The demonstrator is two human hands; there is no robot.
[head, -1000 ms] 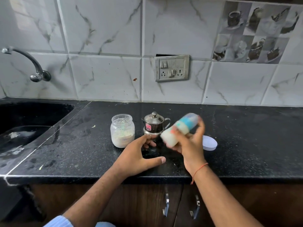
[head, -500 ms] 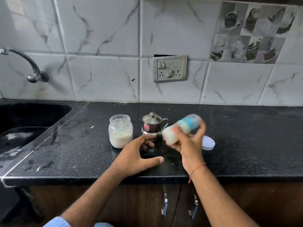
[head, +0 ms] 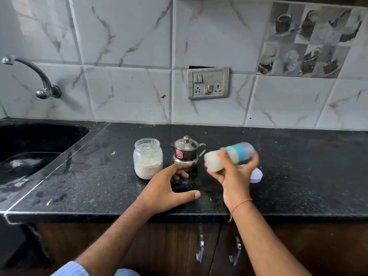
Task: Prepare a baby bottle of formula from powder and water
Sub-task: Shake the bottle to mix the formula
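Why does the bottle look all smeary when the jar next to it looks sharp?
In the head view, the baby bottle is smeared by motion blur while the right hand grips it tilted; the powder jar and steel pot stand crisp on the counter, and the left hand looks sharp too.

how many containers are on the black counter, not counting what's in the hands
2: a clear plastic jar of white powder left of centre, and a small lidded steel pot just right of it. None seem hidden.

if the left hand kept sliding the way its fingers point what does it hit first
Most likely the small steel pot with a lid: the left hand has fingertips right at its base, though contact is unclear. The clear plastic powder jar sits just left of that line.
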